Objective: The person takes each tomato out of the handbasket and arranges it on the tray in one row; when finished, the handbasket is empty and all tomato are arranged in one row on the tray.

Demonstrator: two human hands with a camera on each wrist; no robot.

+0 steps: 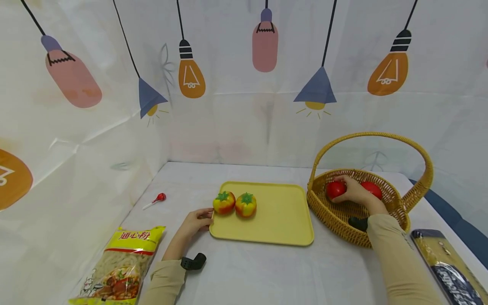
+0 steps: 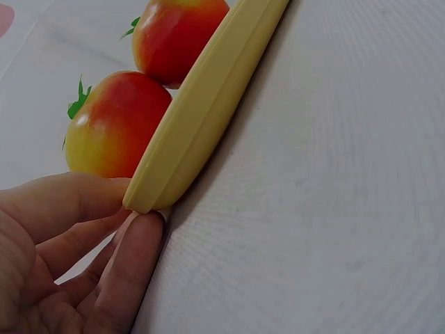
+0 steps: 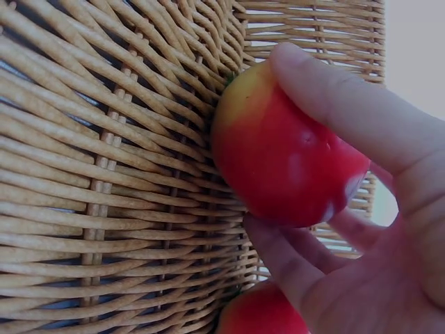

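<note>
Two red-yellow tomatoes (image 1: 224,202) lay on a yellow tray (image 1: 282,212), left hand (image 1: 198,221) pinching it; right hand (image 1: 357,191) gripped one (image 1: 334,190) of two remaining in a wicker basket (image 1: 328,221).

the right hand (image 3: 379,209) partly hides its gripped red fruit (image 3: 278,160)

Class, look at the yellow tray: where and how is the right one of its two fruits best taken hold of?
Probably round the widest part of the right fruit, from above, pinching its near and far sides. It is round, its green leafy top faces up with nothing over it, and the left fruit sits close beside it, leaving little room there.
</note>
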